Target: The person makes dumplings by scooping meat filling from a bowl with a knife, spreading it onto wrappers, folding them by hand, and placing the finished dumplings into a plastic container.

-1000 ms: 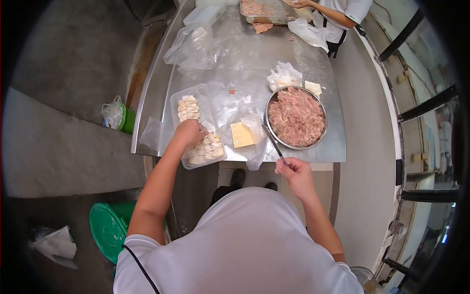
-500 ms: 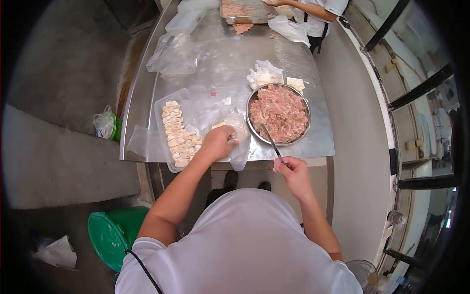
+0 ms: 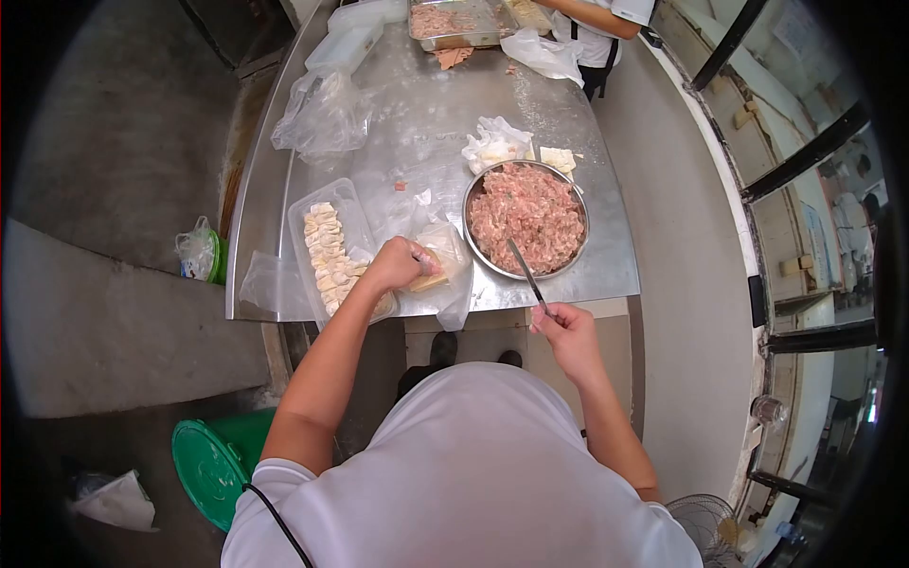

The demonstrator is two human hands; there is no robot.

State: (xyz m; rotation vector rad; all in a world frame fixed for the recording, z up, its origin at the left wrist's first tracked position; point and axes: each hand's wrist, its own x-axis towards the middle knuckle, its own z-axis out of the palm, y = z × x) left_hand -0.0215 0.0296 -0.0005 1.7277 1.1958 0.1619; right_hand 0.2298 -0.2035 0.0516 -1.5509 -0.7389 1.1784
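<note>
My right hand [image 3: 568,333] is closed round the handle of a narrow metal knife [image 3: 527,268], whose blade tip rests on the raw minced meat [image 3: 526,213]. The meat fills a round steel bowl [image 3: 468,227] near the table's front edge. To the left, my left hand [image 3: 401,264] has its fingers curled together at a stack of pale dough wrappers [image 3: 431,281] on a plastic bag [image 3: 458,305]; whatever is between them is hidden. Beside that hand, a clear plastic tray [image 3: 351,206] holds rows of folded dumplings [image 3: 328,248].
Behind the bowl lie a white plastic bag [image 3: 497,144] and more wrappers [image 3: 558,159]. Clear bags [image 3: 327,121] sit at the table's left. A co-worker's arm [image 3: 592,19] is at the far end, near a meat tray [image 3: 456,40]. A green lidded bin [image 3: 210,473] stands below left.
My left hand has moved slightly left and up, uncovering more of the wrapper stack. My right hand and the knife stay nearly in place. The whole view has shifted a little.
</note>
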